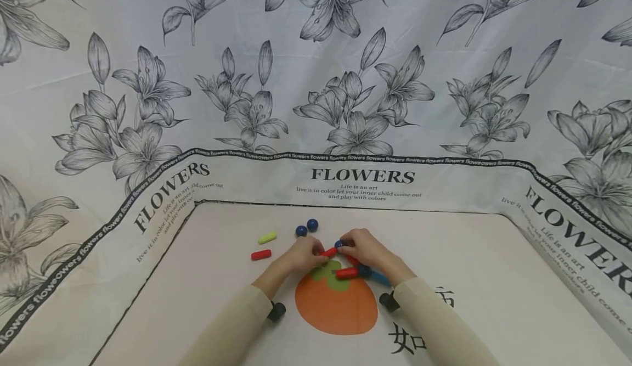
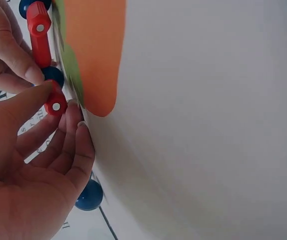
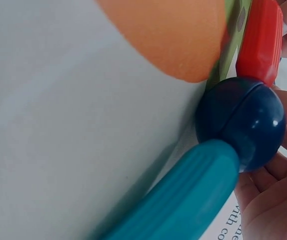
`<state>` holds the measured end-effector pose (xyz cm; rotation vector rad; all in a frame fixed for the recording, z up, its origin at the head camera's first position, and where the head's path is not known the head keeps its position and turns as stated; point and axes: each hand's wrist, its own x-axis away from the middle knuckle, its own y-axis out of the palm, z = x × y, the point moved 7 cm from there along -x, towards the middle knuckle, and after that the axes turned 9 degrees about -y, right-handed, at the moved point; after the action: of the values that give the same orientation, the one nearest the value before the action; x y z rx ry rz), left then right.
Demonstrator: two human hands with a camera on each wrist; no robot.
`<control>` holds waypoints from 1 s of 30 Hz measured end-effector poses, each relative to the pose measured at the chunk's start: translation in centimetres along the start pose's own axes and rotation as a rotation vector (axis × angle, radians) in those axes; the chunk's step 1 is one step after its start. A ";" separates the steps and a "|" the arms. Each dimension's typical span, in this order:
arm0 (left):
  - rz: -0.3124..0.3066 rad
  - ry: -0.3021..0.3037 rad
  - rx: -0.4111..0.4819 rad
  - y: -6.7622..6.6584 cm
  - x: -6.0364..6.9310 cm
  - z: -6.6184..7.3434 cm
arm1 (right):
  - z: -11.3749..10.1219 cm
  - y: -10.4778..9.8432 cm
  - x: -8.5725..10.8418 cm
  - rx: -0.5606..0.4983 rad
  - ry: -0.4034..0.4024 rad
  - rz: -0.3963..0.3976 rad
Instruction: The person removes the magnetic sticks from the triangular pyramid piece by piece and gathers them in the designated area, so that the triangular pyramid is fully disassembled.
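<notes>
While pinching red stick [image 1: 329, 252] with left hand [image 1: 303, 254] and blue ball [image 1: 338, 243] with right hand [image 1: 364, 247], best to align both, then press straight.

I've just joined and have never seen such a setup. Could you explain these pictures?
There is no machine: these are a person's bare left hand and right hand. The wide picture comes from a camera on the head; the two close ones from cameras on the left and right wrists. On the pale surface, printed with an orange fruit, lie a yellow stick, a red stick and two blue balls. The left hand pinches another red stick, and the right hand holds a blue ball at its end. Nearby, a teal stick meets a dark blue ball.
</notes>
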<state>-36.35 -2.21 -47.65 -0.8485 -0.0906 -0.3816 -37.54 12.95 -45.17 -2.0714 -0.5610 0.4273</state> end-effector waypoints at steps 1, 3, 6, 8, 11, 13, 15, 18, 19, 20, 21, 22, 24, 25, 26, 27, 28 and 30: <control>-0.001 0.001 -0.001 0.0 0.0 0.0 | 0.0 0.0 0.0 0.003 -0.002 0.001; -0.002 0.002 0.001 0.0 0.0 0.0 | 0.0 0.1 0.1 0.004 0.000 0.004; -0.005 0.005 0.005 0.0 0.0 -0.1 | 0.0 0.2 0.1 0.007 -0.005 0.005; -0.007 0.007 0.007 -0.1 0.0 -0.2 | 0.0 0.3 0.1 0.003 -0.002 0.004; -0.011 0.015 0.005 -0.1 0.0 -0.2 | 0.0 0.4 0.1 0.003 0.000 0.002; -0.012 0.022 0.003 -0.2 0.1 -0.2 | 0.0 0.4 0.1 0.000 0.001 -0.001; -0.011 0.028 0.004 -0.2 0.2 -0.1 | 0.0 0.3 0.0 0.001 -0.005 -0.002; -0.011 0.036 -0.002 -0.2 0.3 0.0 | -0.2 0.3 0.1 0.001 -0.022 -0.005; -0.010 0.045 -0.008 -0.2 0.3 0.0 | -0.2 0.3 0.1 0.005 -0.029 -0.007; -0.010 0.051 -0.013 -0.3 0.4 0.1 | -0.2 0.2 0.1 0.009 -0.035 -0.007; -0.011 0.055 -0.020 -0.3 0.5 0.1 | -0.3 0.2 0.1 0.014 -0.041 -0.006; -0.011 0.060 -0.024 -0.4 0.5 0.1 | -0.3 0.2 0.2 0.020 -0.046 -0.005; -0.008 0.059 -0.027 -0.6 0.7 -0.1 | -0.3 0.1 0.2 0.027 -0.044 -0.002; -0.004 0.050 -0.024 -0.7 0.8 -0.3 | -0.2 0.1 0.2 0.026 -0.043 0.001; 0.002 0.040 -0.020 -0.8 1.0 -0.5 | -0.2 0.1 0.2 0.025 -0.042 0.004; 0.010 0.026 -0.017 -0.9 1.1 -0.7 | -0.1 0.1 0.2 0.024 -0.039 0.006; 0.019 0.012 -0.015 -1.1 1.2 -1.0 | -0.1 0.2 0.1 0.024 -0.041 0.005; 0.035 -0.017 -0.008 -1.3 1.6 -1.6 | 0.0 0.2 0.1 0.021 -0.049 0.004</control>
<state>-35.48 -4.66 -47.36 -0.8600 -0.0901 -0.3417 -37.43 12.86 -45.36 -2.0467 -0.5794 0.4850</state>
